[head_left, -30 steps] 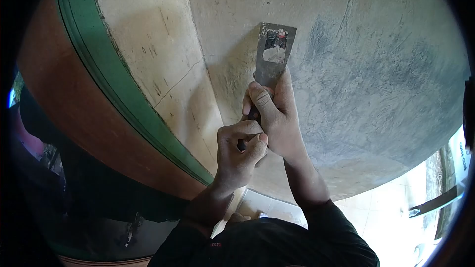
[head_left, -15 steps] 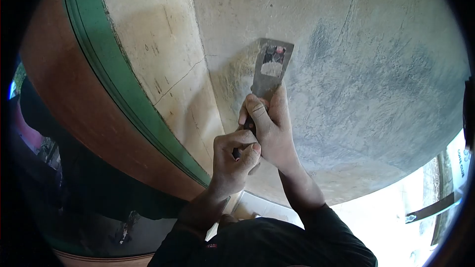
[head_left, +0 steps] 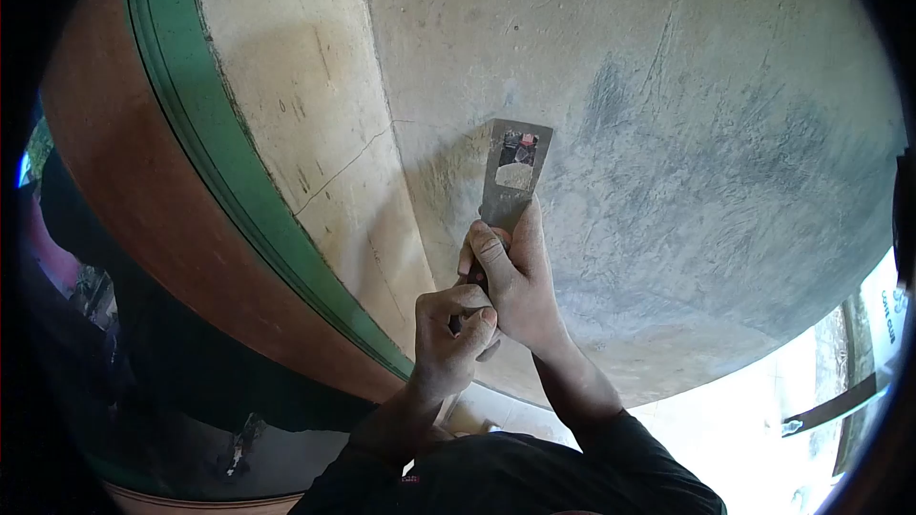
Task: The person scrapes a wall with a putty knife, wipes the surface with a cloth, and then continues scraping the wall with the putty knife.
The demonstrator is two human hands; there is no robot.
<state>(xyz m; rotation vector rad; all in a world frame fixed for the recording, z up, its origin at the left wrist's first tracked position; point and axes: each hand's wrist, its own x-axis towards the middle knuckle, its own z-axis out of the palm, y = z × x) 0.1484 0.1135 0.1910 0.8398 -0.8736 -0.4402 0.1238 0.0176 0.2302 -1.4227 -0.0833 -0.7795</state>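
A wide-bladed scraper [head_left: 503, 194] points up the plastered wall [head_left: 649, 229], its worn label facing me. Its broad edge lies against or very close over the surface, beside a roughened blue-grey patch. My right hand [head_left: 518, 281] is wrapped round the upper handle near the blade, thumb laid along it. Below it, my left hand [head_left: 447, 334] is closed round the lower end of the dark handle. Both hands look dusty, and much of the handle is hidden in them.
To the left, the wall meets a paler cracked strip [head_left: 286, 67], then a green moulded frame [head_left: 229, 133] and a brown panel [head_left: 191, 200]. Bright light and a printed banner [head_left: 889, 319] show at the lower right.
Both hands and the scraper have moved down the wall toward me, the blade now lower and slightly further left. The grip on the handle is unchanged.
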